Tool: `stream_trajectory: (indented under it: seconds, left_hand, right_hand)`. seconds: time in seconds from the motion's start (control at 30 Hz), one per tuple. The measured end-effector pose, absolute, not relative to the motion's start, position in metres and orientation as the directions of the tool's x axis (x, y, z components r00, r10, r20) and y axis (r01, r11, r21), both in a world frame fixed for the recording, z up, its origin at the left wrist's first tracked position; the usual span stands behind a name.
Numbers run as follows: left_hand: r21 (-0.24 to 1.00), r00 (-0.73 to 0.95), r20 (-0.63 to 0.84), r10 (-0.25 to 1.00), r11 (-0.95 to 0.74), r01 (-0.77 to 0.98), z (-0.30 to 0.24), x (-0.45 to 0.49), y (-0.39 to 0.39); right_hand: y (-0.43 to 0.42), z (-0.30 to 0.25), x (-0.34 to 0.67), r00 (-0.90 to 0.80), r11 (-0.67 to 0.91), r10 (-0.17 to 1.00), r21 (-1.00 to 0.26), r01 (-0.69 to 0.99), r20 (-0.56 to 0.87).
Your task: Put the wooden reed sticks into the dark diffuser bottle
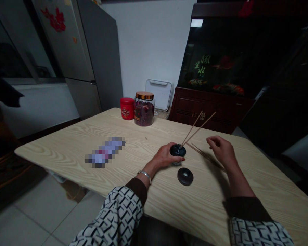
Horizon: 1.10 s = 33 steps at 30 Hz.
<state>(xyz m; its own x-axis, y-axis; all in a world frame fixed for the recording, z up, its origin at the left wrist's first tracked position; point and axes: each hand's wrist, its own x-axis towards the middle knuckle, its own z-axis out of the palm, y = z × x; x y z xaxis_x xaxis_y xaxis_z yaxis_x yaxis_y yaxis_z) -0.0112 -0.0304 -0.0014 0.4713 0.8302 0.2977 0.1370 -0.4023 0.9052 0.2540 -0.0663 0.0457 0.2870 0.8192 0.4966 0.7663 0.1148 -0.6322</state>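
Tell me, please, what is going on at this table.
A person's left hand grips a small dark jar, with two thin sticks leaning out of its top. The right hand hovers to the right of it, apart from the sticks; whether it holds anything is unclear. A dark round piece with a pale centre lies on the table, nearer the person.

I get a dim feed, near-black at far right. White glare marks the fish tank [218, 58], upper right; the right hand [221, 149] shadows the counter [66, 143]. Distortion tilts the upper-left refrigerator [100, 51]; pixelation masks an object [105, 152] left of center.
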Motion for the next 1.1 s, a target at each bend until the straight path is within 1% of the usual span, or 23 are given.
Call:
stream_trajectory:
  seconds: [0.03, 0.1, 0.17, 0.23, 0.33, 0.57, 0.8, 0.87, 0.9, 0.93, 0.97, 1.0, 1.03, 1.07, 1.1]
  left_hand:
    - [0.906, 0.473, 0.300, 0.829, -0.402, 0.130, -0.002, -0.011, -0.030]
    - [0.906, 0.468, 0.307, 0.829, -0.405, 0.123, -0.002, -0.011, -0.030]
    - [0.907, 0.461, 0.309, 0.832, -0.404, 0.122, -0.003, -0.011, -0.029]
    - [0.909, 0.460, 0.306, 0.834, -0.399, 0.118, -0.003, -0.010, -0.029]
    - [0.908, 0.466, 0.303, 0.831, -0.400, 0.123, -0.002, -0.010, -0.029]
    - [0.902, 0.467, 0.309, 0.828, -0.411, 0.131, 0.000, -0.012, -0.031]
    - [0.902, 0.467, 0.305, 0.830, -0.410, 0.138, 0.000, -0.011, -0.031]
    - [0.905, 0.464, 0.297, 0.835, -0.401, 0.143, 0.001, -0.011, -0.031]
    - [0.907, 0.463, 0.293, 0.837, -0.397, 0.144, 0.001, -0.011, -0.031]
    - [0.908, 0.462, 0.289, 0.838, -0.393, 0.143, 0.000, -0.011, -0.030]
    - [0.910, 0.461, 0.288, 0.839, -0.390, 0.141, 0.000, -0.011, -0.030]
    - [0.910, 0.461, 0.290, 0.838, -0.391, 0.137, 0.000, -0.011, -0.030]
    - [0.910, 0.463, 0.293, 0.837, -0.393, 0.135, 0.000, -0.011, -0.030]
    - [0.908, 0.464, 0.295, 0.835, -0.396, 0.136, 0.000, -0.011, -0.030]
    - [0.906, 0.465, 0.296, 0.834, -0.400, 0.140, 0.000, -0.011, -0.029]
  right_hand:
    - [-0.066, 0.041, 0.266, 0.289, -0.006, 0.841, -0.528, 0.849, 0.456]
    - [-0.067, 0.031, 0.280, 0.292, -0.177, 0.890, -0.325, 0.929, 0.350]
    - [-0.068, 0.023, 0.282, 0.278, -0.233, 0.928, -0.197, 0.952, 0.248]
    - [-0.067, 0.016, 0.278, 0.258, -0.234, 0.948, -0.143, 0.962, 0.185]
    - [-0.066, 0.011, 0.272, 0.256, -0.238, 0.955, -0.125, 0.963, 0.152]
    - [-0.063, 0.006, 0.276, 0.285, -0.262, 0.948, -0.157, 0.952, 0.144]
    - [-0.067, 0.011, 0.271, 0.278, -0.247, 0.947, -0.187, 0.951, 0.162]
    - [-0.068, 0.018, 0.269, 0.278, -0.232, 0.940, -0.225, 0.946, 0.196]
    - [-0.069, 0.023, 0.268, 0.281, -0.213, 0.930, -0.274, 0.938, 0.236]
    - [-0.069, 0.029, 0.267, 0.289, -0.178, 0.911, -0.352, 0.919, 0.294]
    - [-0.069, 0.035, 0.265, 0.309, -0.119, 0.880, -0.462, 0.879, 0.361]
    - [-0.069, 0.042, 0.262, 0.351, -0.036, 0.836, -0.596, 0.802, 0.422]
    - [-0.069, 0.049, 0.259, 0.411, 0.067, 0.789, -0.728, 0.682, 0.458]
    - [-0.070, 0.056, 0.254, 0.474, 0.181, 0.752, -0.835, 0.519, 0.458]
    - [-0.071, 0.063, 0.248, 0.524, 0.286, 0.737, -0.899, 0.331, 0.428]
